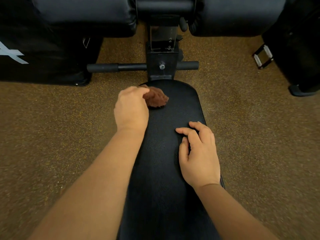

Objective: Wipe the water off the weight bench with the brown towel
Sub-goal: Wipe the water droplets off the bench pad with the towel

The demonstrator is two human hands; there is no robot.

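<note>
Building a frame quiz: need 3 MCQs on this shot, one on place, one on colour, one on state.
1. Where on the bench is the towel?
A. far end, near the metal post
B. near end, by the wrists
C. on the floor

2. What colour is the towel?
A. white
B. brown
C. blue

3. What is the right hand doing?
A. gripping the towel
B. resting on the bench pad, holding nothing
C. lifted off the bench

Key: 1 A, it lies at the pad's far edge under the left hand; 2 B, reddish brown against the black pad; 3 B, its fingers lie loosely on the pad, no grip on anything.
</note>
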